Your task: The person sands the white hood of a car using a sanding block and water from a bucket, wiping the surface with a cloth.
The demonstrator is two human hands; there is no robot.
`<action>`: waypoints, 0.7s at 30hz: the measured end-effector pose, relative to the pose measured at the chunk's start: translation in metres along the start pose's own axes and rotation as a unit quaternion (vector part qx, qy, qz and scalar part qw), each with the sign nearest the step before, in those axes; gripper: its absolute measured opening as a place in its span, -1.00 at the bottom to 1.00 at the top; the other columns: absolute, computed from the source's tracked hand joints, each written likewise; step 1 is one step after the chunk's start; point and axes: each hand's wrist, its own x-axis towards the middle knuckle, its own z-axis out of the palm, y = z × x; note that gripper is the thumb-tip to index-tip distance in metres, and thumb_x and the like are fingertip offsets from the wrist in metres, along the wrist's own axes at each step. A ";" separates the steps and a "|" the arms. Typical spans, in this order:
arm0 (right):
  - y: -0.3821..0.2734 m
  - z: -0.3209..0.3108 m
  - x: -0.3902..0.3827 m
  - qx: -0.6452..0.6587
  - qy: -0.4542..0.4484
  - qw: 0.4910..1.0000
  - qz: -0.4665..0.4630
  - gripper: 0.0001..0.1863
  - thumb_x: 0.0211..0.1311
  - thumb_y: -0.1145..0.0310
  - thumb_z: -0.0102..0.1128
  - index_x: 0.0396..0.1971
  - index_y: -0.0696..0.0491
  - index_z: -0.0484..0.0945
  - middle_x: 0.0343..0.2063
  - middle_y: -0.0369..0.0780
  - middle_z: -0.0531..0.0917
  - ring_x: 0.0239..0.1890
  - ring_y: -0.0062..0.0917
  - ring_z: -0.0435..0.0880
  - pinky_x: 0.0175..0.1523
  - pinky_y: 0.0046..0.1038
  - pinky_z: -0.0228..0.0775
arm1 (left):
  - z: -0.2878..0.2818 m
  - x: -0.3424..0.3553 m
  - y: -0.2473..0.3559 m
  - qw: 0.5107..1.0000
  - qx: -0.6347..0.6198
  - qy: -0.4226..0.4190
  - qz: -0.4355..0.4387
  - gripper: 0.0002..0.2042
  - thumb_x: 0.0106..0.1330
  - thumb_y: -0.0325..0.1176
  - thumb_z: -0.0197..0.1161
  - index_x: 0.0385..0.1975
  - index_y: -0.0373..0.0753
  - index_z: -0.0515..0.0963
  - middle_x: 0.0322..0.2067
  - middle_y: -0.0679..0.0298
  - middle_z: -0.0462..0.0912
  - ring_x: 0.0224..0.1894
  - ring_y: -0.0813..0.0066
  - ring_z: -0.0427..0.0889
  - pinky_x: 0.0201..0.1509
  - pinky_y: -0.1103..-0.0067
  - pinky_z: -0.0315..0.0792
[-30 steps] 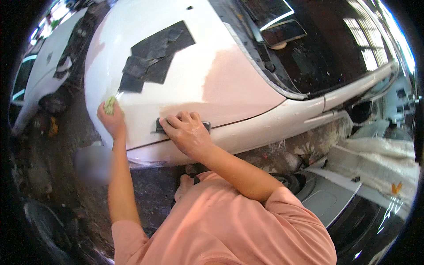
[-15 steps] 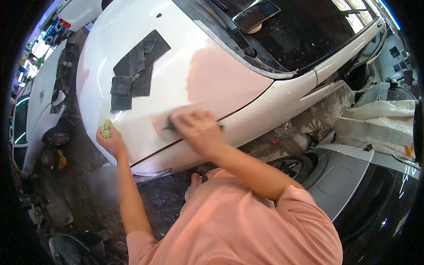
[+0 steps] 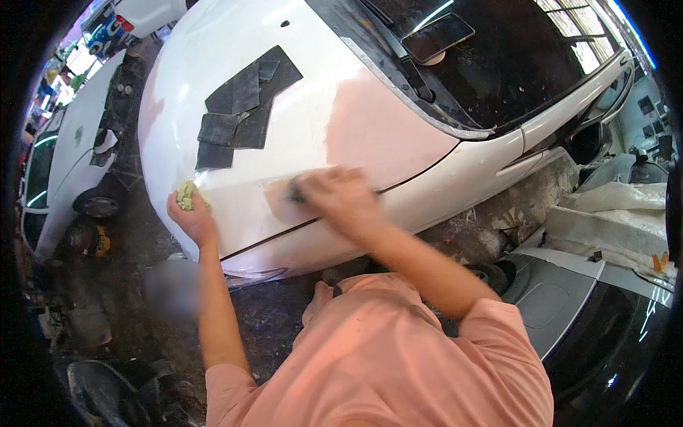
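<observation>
My right hand [image 3: 345, 203], smeared by motion, presses a dark sheet [image 3: 296, 191], which looks like sandpaper, onto a tan bare patch [image 3: 276, 201] near the side edge of a white car hood [image 3: 238, 203]. Its fingers are closed over the sheet and hide most of it. At the front rim of the hood, my left hand [image 3: 193, 217] grips a crumpled yellow-green cloth [image 3: 186, 195]. Several black sandpaper-like sheets [image 3: 245, 99] lie overlapping on the hood. A larger pinkish primer area [image 3: 377, 128] spreads toward the windshield.
A phone [image 3: 437, 37] rests on the dark windshield [image 3: 491, 78]. Another white car [image 3: 71, 156] stands at the left. To the right are a grey car panel [image 3: 544, 292] and a whitish plastic sheet [image 3: 612, 220]. The dark floor [image 3: 277, 320] shows below the bumper.
The whole view has shifted, so the car sits farther right in it. My right hand is still blurred over the same tan patch. My left hand keeps its grip on the cloth.
</observation>
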 end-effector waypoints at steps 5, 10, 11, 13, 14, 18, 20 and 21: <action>0.090 -0.094 -0.026 -0.073 -0.039 0.996 0.032 -0.51 0.17 0.26 0.45 0.16 -0.09 0.68 -0.03 -0.30 0.74 -0.07 -0.31 0.66 0.04 -0.18 0.46 | 0.002 -0.005 -0.003 1.000 -0.012 0.022 -0.001 -0.49 0.39 -0.30 0.37 0.25 -0.43 0.43 0.29 -0.14 0.42 0.38 -0.11 0.36 0.52 0.15 0.24; 0.021 -0.028 0.030 -0.042 -0.116 0.987 -0.101 -0.59 0.25 0.29 0.30 0.12 -0.05 0.65 -0.08 -0.31 0.67 -0.02 -0.35 0.63 0.01 -0.21 0.45 | 0.006 -0.002 -0.001 0.999 -0.016 0.028 0.015 -0.49 0.37 -0.31 0.39 0.24 -0.42 0.45 0.29 -0.15 0.44 0.39 -0.12 0.37 0.53 0.16 0.25; 0.016 -0.011 0.039 -0.025 -0.122 0.986 -0.114 -0.60 0.24 0.30 0.30 0.10 -0.04 0.64 -0.10 -0.32 0.66 -0.03 -0.34 0.63 0.01 -0.21 0.45 | 0.010 -0.003 0.001 0.999 -0.017 0.027 0.016 -0.49 0.36 -0.32 0.40 0.23 -0.41 0.45 0.30 -0.15 0.43 0.40 -0.12 0.37 0.53 0.17 0.25; 0.020 -0.005 0.051 -0.012 -0.123 0.979 -0.161 -0.59 0.27 0.26 0.30 0.12 -0.04 0.64 -0.08 -0.34 0.67 -0.03 -0.34 0.62 0.03 -0.21 0.44 | 0.007 0.000 -0.003 0.999 -0.012 0.039 0.012 -0.50 0.34 -0.33 0.41 0.22 -0.40 0.46 0.31 -0.16 0.43 0.41 -0.13 0.37 0.52 0.19 0.26; 0.027 -0.018 0.048 -0.001 -0.143 0.974 -0.175 -0.57 0.28 0.23 0.32 0.15 -0.04 0.64 -0.07 -0.34 0.67 -0.03 -0.34 0.62 0.02 -0.21 0.44 | 0.005 0.000 -0.006 0.999 -0.011 0.041 0.014 -0.50 0.33 -0.33 0.42 0.22 -0.39 0.47 0.30 -0.15 0.44 0.40 -0.13 0.39 0.52 0.18 0.28; 0.085 -0.083 0.027 -0.019 -0.241 0.945 -0.219 -0.47 0.27 0.14 0.39 0.24 -0.07 0.62 -0.05 -0.34 0.68 -0.03 -0.31 0.61 0.04 -0.19 0.46 | 0.003 0.000 -0.014 0.997 0.015 0.075 0.023 -0.50 0.32 -0.32 0.42 0.21 -0.34 0.48 0.28 -0.12 0.49 0.38 -0.12 0.43 0.49 0.19 0.33; 0.102 -0.095 0.028 -0.016 -0.294 0.926 -0.236 -0.45 0.26 0.14 0.41 0.26 -0.09 0.62 -0.06 -0.32 0.68 -0.04 -0.28 0.61 0.05 -0.19 0.48 | 0.007 -0.005 -0.009 0.996 0.020 0.079 0.022 -0.50 0.31 -0.30 0.42 0.21 -0.33 0.48 0.27 -0.11 0.50 0.38 -0.11 0.44 0.48 0.20 0.33; 0.096 -0.088 0.036 -0.006 -0.288 0.926 -0.245 -0.45 0.26 0.14 0.41 0.26 -0.09 0.61 -0.06 -0.31 0.68 -0.03 -0.27 0.61 0.05 -0.19 0.49 | 0.009 -0.006 -0.005 0.997 0.012 0.074 0.017 -0.49 0.31 -0.29 0.43 0.21 -0.32 0.48 0.27 -0.11 0.50 0.38 -0.11 0.44 0.49 0.20 0.33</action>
